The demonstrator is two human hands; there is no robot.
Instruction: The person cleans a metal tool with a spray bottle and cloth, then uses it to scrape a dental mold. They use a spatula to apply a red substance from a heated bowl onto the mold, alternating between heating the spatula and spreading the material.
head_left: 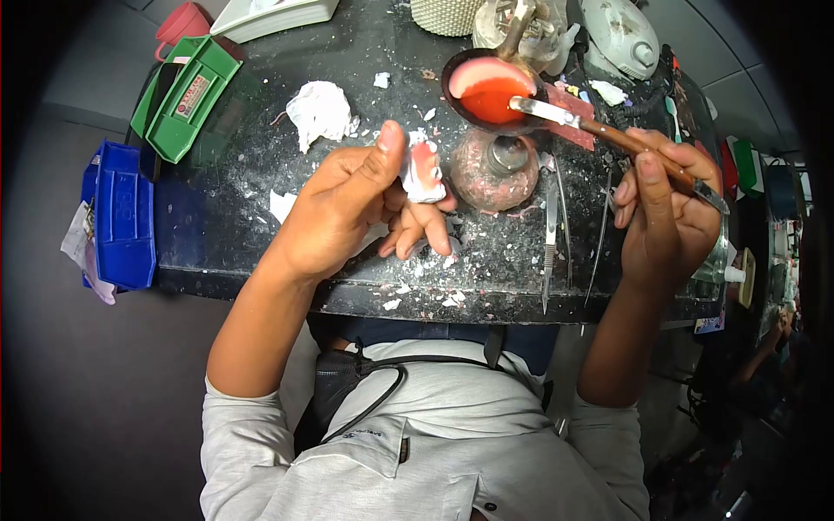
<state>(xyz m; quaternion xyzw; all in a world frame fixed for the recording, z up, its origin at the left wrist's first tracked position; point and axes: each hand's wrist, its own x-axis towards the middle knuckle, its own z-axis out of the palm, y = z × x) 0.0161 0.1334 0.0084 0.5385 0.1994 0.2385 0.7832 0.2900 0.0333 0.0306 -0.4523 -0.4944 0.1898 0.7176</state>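
Observation:
My left hand grips a small white plaster dental cast with pink wax on its face, between thumb and fingers. In my right hand is a wax knife with a wooden handle and metal ends. Its broad blade reaches over the rim of a small dark pan, the tip at the melted red wax. Paler pink wax sits along the pan's far side. Below the pan stands a round, wax-spattered burner. A flat pink wax sheet lies beside the pan, partly behind the knife.
Slim metal tools lie between the burner and my right hand. White plaster lumps and crumbs litter the black table. Green bins and a blue bin stand left. A glass jar and white device are behind.

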